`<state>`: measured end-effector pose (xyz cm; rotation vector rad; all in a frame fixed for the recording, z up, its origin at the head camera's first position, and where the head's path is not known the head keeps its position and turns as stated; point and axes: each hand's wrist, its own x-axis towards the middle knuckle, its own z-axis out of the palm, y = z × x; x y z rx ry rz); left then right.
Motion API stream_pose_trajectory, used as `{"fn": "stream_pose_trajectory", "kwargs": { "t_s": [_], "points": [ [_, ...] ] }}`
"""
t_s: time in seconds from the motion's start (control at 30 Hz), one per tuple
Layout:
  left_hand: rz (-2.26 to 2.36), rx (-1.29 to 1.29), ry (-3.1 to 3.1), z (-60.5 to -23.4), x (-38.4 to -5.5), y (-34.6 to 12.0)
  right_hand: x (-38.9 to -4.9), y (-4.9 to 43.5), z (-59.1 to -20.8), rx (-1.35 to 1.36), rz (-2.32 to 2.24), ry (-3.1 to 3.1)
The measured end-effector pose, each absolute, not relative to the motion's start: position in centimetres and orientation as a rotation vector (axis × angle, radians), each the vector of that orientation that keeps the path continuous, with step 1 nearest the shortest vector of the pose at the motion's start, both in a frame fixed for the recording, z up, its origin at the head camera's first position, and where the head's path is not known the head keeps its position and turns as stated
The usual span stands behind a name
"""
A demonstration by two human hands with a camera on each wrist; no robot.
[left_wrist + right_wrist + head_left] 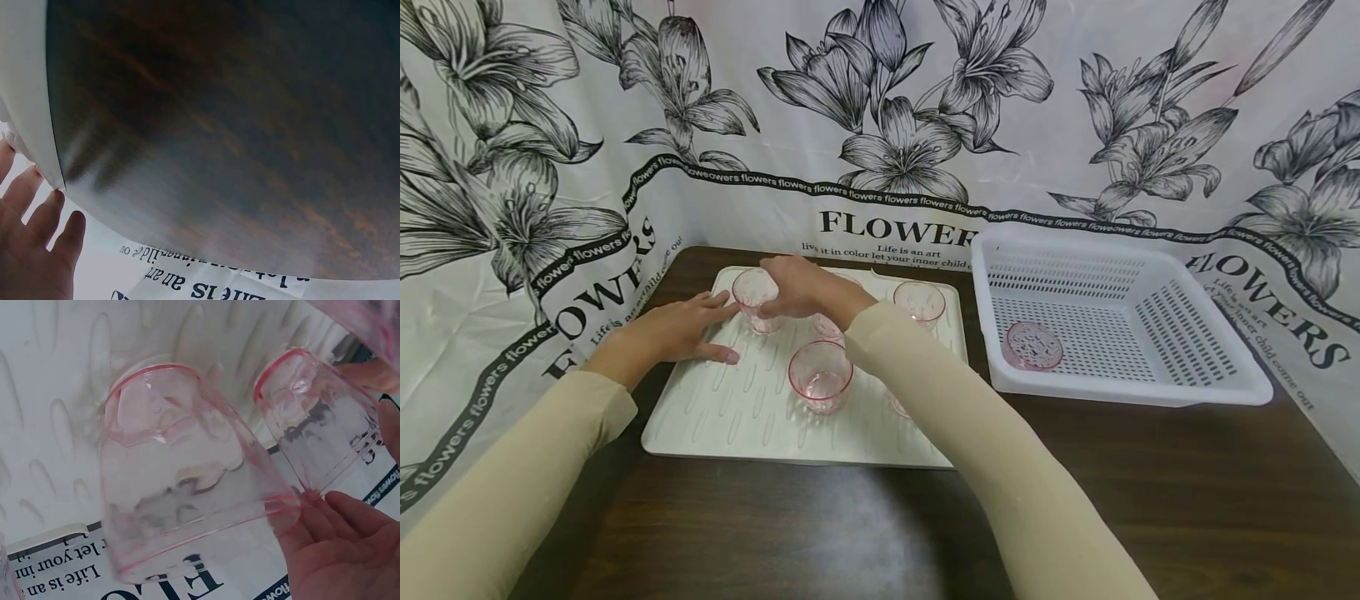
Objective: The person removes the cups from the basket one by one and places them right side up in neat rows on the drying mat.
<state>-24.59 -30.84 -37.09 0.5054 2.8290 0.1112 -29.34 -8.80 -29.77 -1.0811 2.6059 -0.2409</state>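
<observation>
A clear pink-rimmed glass (754,287) stands at the back left of a white ridged drying tray (722,417). My right hand (808,287) holds this glass from its right side. In the right wrist view the fingers of the right hand (347,550) meet the rim of a tilted-looking glass (325,425). My left hand (681,333) lies with fingers spread at the tray's left edge, fingertips close to the same glass. Another glass (821,379) stands nearer the front, and one (919,304) at the back right. My right arm partly hides several others.
A white slotted plastic basket (1157,396) sits right of the tray, with one pink-tinted glass (1033,346) inside. The dark wooden table (760,525) extends in front. A flower-printed cloth (722,208) hangs along the back and sides.
</observation>
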Motion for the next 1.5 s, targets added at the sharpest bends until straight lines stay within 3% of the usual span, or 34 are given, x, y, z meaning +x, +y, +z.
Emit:
{"fn": "stream_pose_trajectory", "kwargs": {
  "t_s": [0.37, 0.83, 1.1, 1.5],
  "points": [
    [0.117, 0.519, 2.831, -37.5, -24.9, -30.8, -30.0, -5.9, -27.1, -1.059, -0.381, 2.563],
    [0.111, 0.561, 2.849, -37.2, -24.7, -31.0, -29.8, 6.2, -19.7, -1.133, -0.554, 2.694],
    [0.122, 0.560, 2.850, -37.3, -24.6, -30.9, -28.2, 14.0, -19.7, -1.076, -0.647, 2.752],
    [0.143, 0.536, 2.841, -37.4, -24.7, -31.0, -25.8, 21.7, -23.1, -0.959, -0.654, 2.689]
  ]
}}
